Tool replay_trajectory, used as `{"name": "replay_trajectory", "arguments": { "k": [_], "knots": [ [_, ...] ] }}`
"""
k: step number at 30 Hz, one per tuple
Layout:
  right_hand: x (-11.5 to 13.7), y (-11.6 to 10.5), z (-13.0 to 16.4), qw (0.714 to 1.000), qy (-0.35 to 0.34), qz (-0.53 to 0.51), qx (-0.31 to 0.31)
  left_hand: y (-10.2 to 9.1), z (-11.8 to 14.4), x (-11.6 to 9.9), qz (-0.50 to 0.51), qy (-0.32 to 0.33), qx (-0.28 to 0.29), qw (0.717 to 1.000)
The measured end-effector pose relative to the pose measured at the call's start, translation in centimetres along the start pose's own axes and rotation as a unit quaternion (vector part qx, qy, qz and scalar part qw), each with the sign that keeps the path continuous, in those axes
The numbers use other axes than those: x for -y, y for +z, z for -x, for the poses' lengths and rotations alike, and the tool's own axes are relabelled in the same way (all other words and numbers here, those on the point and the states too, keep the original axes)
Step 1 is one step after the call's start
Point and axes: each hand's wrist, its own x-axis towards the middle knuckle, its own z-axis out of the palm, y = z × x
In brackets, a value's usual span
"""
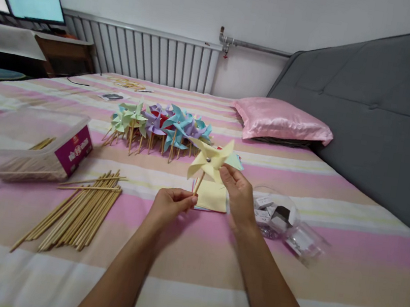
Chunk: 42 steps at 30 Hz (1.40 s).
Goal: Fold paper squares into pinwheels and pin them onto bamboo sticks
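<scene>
From the head camera, the person sat at a bed (pixel 322 294) covered in a pink, beige and white striped sheet. The left hand (pixel 170 206) had its grip closed on the lower end of a thin wooden stick, pinching it between thumb and fingertips just above the sheet. That stick carried a pale yellow paper pinwheel (pixel 209 160), held upright in front of the person, above the middle of the bed. The right hand (pixel 239 194) had its grip closed lightly on the pinwheel's right-hand blade, thumb and fingers on the paper edge. Directly behind and under the pinwheel lay a small stack of yellow paper squares (pixel 213 198) on the sheet.

Further back stood a cluster of finished pinwheels (pixel 160 126) in green, purple and blue, lying together with their sticks toward the person. To the left lay a loose bundle of wooden sticks (pixel 78 211), and beyond it a clear plastic box (pixel 37 144) with a purple label, more sticks inside. Just right of the right hand sat a small clear container (pixel 276 215) holding little pieces I could not make out. A pink satin pillow (pixel 281 120) rested against the grey headboard (pixel 381 108).
</scene>
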Motion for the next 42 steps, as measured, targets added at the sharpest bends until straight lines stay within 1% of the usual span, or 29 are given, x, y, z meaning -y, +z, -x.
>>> {"name": "replay_trajectory", "arguments": {
  "k": [2, 4, 9, 12, 16, 24, 42],
  "knots": [
    [0.0, 0.1, 0.1, 0.999, 0.018, 0.026, 0.008, -0.2, -0.1, -0.1, 0.022, 0.002, -0.039, 0.999],
    [-0.4, 0.2, 0.3, 0.997, 0.042, 0.055, 0.034, -0.3, -0.2, -0.1, 0.036, 0.006, -0.065, 0.997],
    [-2.4, 0.9, 1.2, 0.984, 0.109, 0.058, 0.131, -0.5, -0.2, 0.0, 0.041, 0.029, -0.071, 0.996],
    [-3.3, 1.1, 1.5, 0.98, 0.109, 0.057, 0.155, -0.5, -0.2, 0.1, 0.036, 0.026, -0.071, 0.997],
    [-3.4, 1.0, 1.4, 0.982, 0.092, 0.061, 0.15, -0.5, -0.2, 0.1, 0.029, 0.027, -0.061, 0.997],
    [-3.3, 1.0, 1.5, 0.982, 0.085, 0.064, 0.153, -0.6, -0.2, 0.2, 0.019, 0.037, -0.051, 0.998],
    [-3.0, 1.3, 1.6, 0.983, 0.079, 0.068, 0.154, -0.6, -0.2, 0.3, 0.021, 0.036, -0.058, 0.997]
  ]
}}
